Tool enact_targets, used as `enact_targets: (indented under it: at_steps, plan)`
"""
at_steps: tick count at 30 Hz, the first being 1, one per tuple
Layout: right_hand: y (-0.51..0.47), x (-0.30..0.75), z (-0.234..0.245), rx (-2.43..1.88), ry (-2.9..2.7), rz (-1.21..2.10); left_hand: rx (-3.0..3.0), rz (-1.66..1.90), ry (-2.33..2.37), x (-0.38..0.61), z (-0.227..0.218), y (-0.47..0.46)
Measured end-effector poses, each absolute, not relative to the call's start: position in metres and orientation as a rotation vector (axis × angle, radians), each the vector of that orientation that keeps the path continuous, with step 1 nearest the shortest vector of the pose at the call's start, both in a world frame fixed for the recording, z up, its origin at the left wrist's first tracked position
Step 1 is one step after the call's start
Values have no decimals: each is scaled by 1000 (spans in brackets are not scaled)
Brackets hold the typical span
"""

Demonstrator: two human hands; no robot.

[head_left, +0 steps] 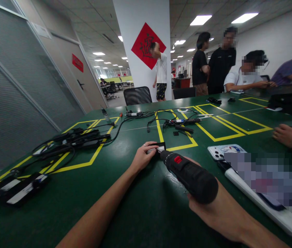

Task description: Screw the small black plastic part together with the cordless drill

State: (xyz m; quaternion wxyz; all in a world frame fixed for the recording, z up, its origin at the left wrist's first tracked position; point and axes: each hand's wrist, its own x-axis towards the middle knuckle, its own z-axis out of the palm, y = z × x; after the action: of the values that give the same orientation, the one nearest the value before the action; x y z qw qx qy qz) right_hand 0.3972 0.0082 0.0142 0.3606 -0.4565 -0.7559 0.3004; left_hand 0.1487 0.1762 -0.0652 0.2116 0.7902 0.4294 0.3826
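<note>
My right hand point(218, 210) is wrapped around a black power drill point(187, 172) that has a red switch on top. The drill's nose points forward and left, its bit reaching a small black-and-silver part point(162, 146) on the green table. My left hand point(143, 155) grips that part from its left side, fingers closed over its silver piece. Where exactly the bit meets the part is too small to make out. Much of the drill's handle is hidden behind its body.
Black cables and adapters point(76, 143) are heaped at left on the green table point(125, 206). Beyond my hands lie an electric screwdriver point(182, 121) and cords. A phone point(227, 151) is at right, near another person's hand point(290, 136). Several people stand or sit behind.
</note>
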Motion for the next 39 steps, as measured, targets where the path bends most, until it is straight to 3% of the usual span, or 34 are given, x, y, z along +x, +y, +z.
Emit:
enact_targets:
  at_steps: [39]
  plan:
    - [8,391,27,-1149,-1903,828,2300,974,1154,147,-67,178]
